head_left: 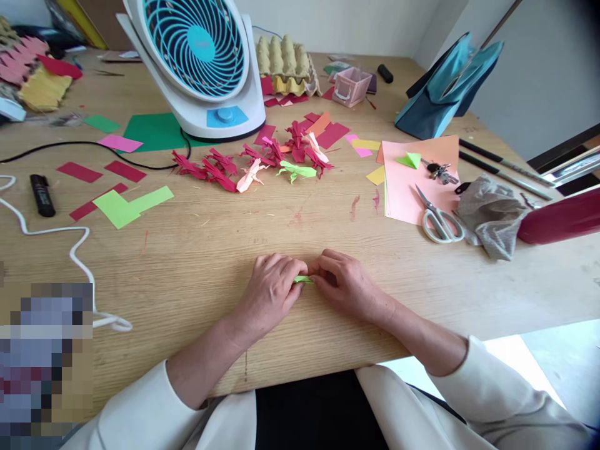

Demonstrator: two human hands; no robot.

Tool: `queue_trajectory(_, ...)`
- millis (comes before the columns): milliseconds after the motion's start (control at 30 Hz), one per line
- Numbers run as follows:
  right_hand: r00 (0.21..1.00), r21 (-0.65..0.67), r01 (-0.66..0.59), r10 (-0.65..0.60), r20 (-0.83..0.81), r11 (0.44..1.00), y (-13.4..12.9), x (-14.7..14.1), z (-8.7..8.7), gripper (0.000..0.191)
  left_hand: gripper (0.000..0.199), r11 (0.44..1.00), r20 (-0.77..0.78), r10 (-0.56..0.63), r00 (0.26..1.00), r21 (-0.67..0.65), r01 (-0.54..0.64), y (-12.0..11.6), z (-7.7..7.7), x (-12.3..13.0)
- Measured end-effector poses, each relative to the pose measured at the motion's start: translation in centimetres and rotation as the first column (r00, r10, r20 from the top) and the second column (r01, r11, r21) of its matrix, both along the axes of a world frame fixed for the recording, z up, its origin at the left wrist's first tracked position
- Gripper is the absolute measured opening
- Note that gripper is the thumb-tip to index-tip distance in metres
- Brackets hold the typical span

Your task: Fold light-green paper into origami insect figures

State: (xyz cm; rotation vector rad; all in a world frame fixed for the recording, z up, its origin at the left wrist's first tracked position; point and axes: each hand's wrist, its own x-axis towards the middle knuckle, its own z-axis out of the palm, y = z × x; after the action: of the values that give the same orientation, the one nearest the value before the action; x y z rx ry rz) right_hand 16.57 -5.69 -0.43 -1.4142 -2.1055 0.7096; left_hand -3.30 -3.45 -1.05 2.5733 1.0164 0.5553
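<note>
1. Paper (304,279), light green and narrow where it shows, sits between your left hand (276,284) and right hand (347,284), near the front edge of the wooden counter (197,275).
2. Both hands grasp it: your left fingertips pinch 1 end, and your right thumb and forefinger close on the other. Your fingers hide most of its shape.
3. The step in hand looks like working a fold or crease into that small piece.
4. The next move likely calls for holding the edges aligned with 1 hand while the other presses along the crease; a slip could skew it.
5. Beyond your hands, folded paper figures (220,175) in red, pink, peach and light green spread before a white fan (201,59) with a blue grille.
6. To your left lie a light-green offcut (122,209), red strips (79,172), 1 black marker (42,195) and a white cable (77,250).
7. To your right, keys (442,174) rest on peach-pink sheets (403,197), with the scissors (439,220) partly over them.
8. Farther back stand egg cartons (284,57), a pink basket (351,85) and a blue bag (434,103), with a pale wall (337,25) behind.
</note>
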Motion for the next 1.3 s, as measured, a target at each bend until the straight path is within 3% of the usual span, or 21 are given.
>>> queue_trajectory(233, 0.993, 0.041, -0.063, 0.067, -0.094, 0.997, 0.0, -0.2, -0.2, 0.010, 0.028, 0.996, 0.091, -0.040, 0.995, 0.085, 0.032, 0.3, 0.4, -0.1)
queue_trajectory(400, 0.966, -0.097, 0.020, -0.044, -0.254, 0.995, -0.1, -0.3, 0.0, 0.007, 0.053, 0.985, 0.305, 0.087, 0.949, 0.119, -0.128, 0.6, 0.9, -0.3)
queue_trajectory(467, 0.937, -0.200, 0.051, -0.116, -0.330, 0.978, -0.1, -0.3, 0.1, 0.005, 0.053, 0.985, 0.413, 0.151, 0.898, 0.016, -0.173, 0.7, 0.9, -0.3)
queue_trajectory(533, 0.900, -0.276, 0.053, -0.165, -0.402, 0.960, 0.0, -0.2, 0.0, 0.008, 0.036, 0.977, 0.467, 0.202, 0.861, -0.153, -0.147, 0.8, 0.8, -0.2)
queue_trajectory(600, 0.874, -0.313, 0.039, -0.184, -0.449, 0.949, 0.0, -0.2, -0.1, 0.010, 0.016, 0.944, 0.482, 0.235, 0.844, -0.319, -0.081, 0.9, 0.6, 0.0)
queue_trajectory(700, 0.870, -0.330, 0.025, -0.183, -0.457, 0.944, 0.0, -0.3, -0.2, 0.009, 0.007, 0.879, 0.497, 0.271, 0.825, -0.478, -0.001, 0.9, 0.3, 0.4)
queue_trajectory(967, 0.898, -0.331, -0.040, -0.111, -0.426, 0.943, -0.2, -0.4, 0.3, 0.009, 0.017, 0.843, 0.438, 0.297, 0.849, -0.538, -0.017, 1.0, -0.2, 0.2)
queue_trajectory(1133, 0.866, -0.363, -0.026, -0.161, -0.473, 0.931, 0.0, -0.4, 0.3, 0.017, 0.019, 0.824, 0.380, 0.285, 0.880, -0.567, -0.022, 0.9, 0.0, 0.3)
queue_trajectory(1300, 0.848, -0.337, 0.023, -0.197, -0.492, 0.941, 0.2, -0.5, 0.0, 0.019, 0.017, 0.766, 0.441, 0.329, 0.835, -0.642, 0.038, 0.8, -0.5, 0.6)
